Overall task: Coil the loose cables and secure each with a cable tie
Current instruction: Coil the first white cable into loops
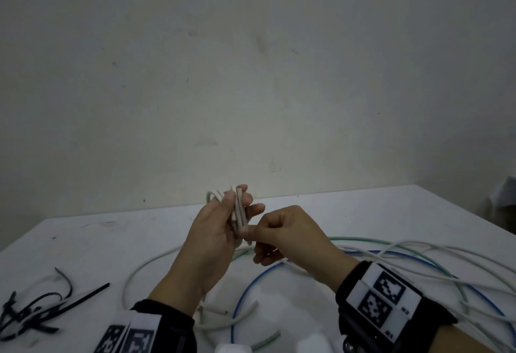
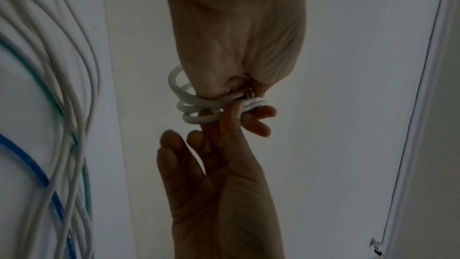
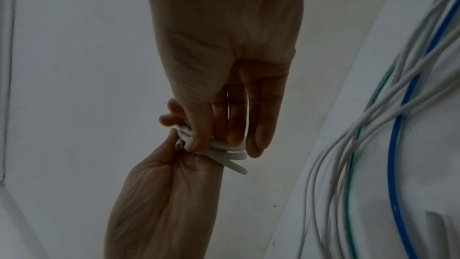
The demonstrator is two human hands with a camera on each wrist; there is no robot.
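A small coil of white cable (image 1: 240, 209) is held up above the table. My left hand (image 1: 227, 213) grips it between thumb and fingers, with the loops standing upright. My right hand (image 1: 250, 235) pinches the coil's lower end, its other fingers curled. In the left wrist view the coil (image 2: 199, 105) sits between the right hand (image 2: 239, 86) above and the left hand (image 2: 219, 125) below. In the right wrist view the left hand (image 3: 239, 125) reaches down over the coil (image 3: 231, 158), and the right hand (image 3: 185, 148) meets it from below. Black cable ties (image 1: 33, 313) lie at the table's near left.
Loose cables lie across the white table (image 1: 111, 241): a blue cable (image 1: 245, 285) looping near me, a green cable (image 1: 363, 239) behind it, and several white cables (image 1: 418, 252) piled at the right. A bare wall stands close behind the table.
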